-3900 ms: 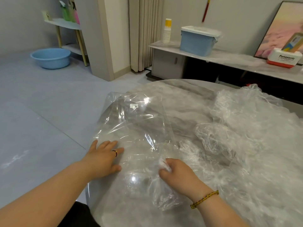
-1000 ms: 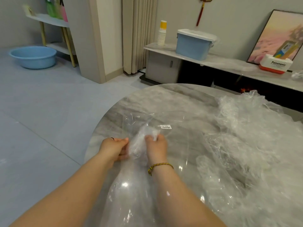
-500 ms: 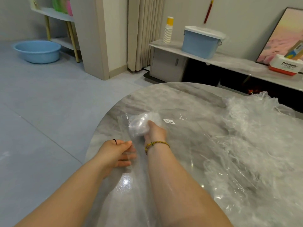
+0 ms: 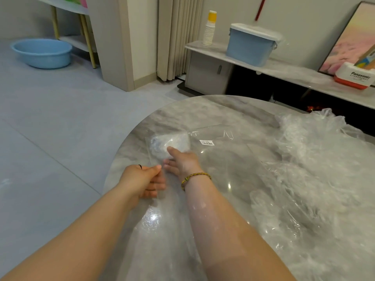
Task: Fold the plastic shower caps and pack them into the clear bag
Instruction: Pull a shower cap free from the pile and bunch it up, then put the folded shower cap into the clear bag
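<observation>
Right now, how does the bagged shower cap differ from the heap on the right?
The folded shower cap is a compact bundle; the loose cap pile sprawls, crumpled. The folded shower cap sits inside the clear bag; the loose cap pile lies outside. Both are clear plastic.

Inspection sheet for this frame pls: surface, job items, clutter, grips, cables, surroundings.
Surface: round marble table, glossy.
Job's things: clear bag flat on table; folded cap bundle in its far corner; loose shower caps heaped right.
Clutter: nothing seen.
Grips: left hand pinches bag's edge; right hand, inside bag, fingers straight against bundle.
Cables: nothing seen.
Surroundings: blue basin on floor; blue lidded bin, paper cups on side shelf.
</observation>
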The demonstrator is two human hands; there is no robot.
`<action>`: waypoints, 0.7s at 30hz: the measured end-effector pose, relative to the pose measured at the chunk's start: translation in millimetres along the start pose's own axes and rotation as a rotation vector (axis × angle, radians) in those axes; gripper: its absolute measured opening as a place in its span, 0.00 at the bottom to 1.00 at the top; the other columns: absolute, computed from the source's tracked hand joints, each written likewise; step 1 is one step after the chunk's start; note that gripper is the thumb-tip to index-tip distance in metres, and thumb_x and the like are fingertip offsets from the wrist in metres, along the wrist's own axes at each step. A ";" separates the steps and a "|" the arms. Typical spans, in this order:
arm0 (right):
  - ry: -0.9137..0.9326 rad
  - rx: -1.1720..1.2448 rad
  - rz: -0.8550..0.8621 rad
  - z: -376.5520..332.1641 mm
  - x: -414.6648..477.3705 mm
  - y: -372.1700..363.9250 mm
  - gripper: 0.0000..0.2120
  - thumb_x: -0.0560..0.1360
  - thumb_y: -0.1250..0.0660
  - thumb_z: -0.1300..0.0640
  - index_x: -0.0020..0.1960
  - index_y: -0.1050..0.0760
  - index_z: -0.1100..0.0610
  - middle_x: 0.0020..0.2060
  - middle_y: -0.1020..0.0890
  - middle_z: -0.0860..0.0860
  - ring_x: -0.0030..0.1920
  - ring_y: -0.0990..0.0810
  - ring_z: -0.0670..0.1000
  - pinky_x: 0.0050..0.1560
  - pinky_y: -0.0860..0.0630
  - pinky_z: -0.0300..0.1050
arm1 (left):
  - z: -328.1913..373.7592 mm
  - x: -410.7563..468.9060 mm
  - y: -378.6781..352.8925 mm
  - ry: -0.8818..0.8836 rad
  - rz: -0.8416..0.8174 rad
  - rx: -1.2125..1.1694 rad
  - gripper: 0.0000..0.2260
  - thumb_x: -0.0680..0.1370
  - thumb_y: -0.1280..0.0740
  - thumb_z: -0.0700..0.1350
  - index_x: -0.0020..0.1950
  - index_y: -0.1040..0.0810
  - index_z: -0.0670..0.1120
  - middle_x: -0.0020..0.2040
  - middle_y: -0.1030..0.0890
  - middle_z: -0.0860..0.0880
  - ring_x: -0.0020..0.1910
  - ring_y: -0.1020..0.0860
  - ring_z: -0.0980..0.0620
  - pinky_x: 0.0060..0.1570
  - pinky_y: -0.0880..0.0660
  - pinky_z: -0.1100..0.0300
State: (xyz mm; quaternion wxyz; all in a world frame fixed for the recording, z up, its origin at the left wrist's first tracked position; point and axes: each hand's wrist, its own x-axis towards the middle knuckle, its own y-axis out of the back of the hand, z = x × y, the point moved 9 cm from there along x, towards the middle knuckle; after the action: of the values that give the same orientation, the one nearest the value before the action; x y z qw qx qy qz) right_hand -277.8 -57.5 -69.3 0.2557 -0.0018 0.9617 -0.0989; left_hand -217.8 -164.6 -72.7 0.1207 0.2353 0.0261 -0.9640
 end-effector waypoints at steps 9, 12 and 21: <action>0.232 -0.496 0.105 -15.0 -4.5 29.4 0.07 0.76 0.45 0.66 0.49 0.39 0.56 0.38 0.28 0.54 0.35 0.29 0.52 0.33 0.32 0.42 | 6.4 4.9 10.8 -0.009 0.111 -0.092 0.12 0.80 0.40 0.40 0.36 0.30 0.41 0.29 0.22 0.47 0.17 0.25 0.60 0.16 0.33 0.72; 0.342 -0.699 0.052 -19.7 -23.5 28.7 0.08 0.77 0.43 0.66 0.53 0.39 0.57 0.43 0.26 0.54 0.43 0.29 0.51 0.40 0.32 0.45 | 7.6 10.3 17.2 -0.023 0.158 -0.131 0.12 0.80 0.40 0.41 0.37 0.29 0.41 0.35 0.25 0.45 0.18 0.25 0.60 0.17 0.31 0.70; 0.701 -1.238 -0.311 -5.9 -139.3 39.0 0.21 0.71 0.47 0.60 0.57 0.23 0.64 0.62 0.25 0.60 0.60 0.25 0.52 0.59 0.35 0.32 | 16.2 8.8 34.9 -0.088 0.307 -0.156 0.11 0.80 0.41 0.41 0.41 0.28 0.37 0.35 0.25 0.45 0.23 0.22 0.55 0.29 0.23 0.63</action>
State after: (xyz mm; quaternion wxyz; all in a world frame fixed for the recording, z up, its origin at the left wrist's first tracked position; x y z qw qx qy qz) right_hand -157.8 -10.6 -3.2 -0.1322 -0.2510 0.8553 0.4335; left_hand -224.1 -202.1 -62.1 0.2855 0.1838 0.0593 -0.9387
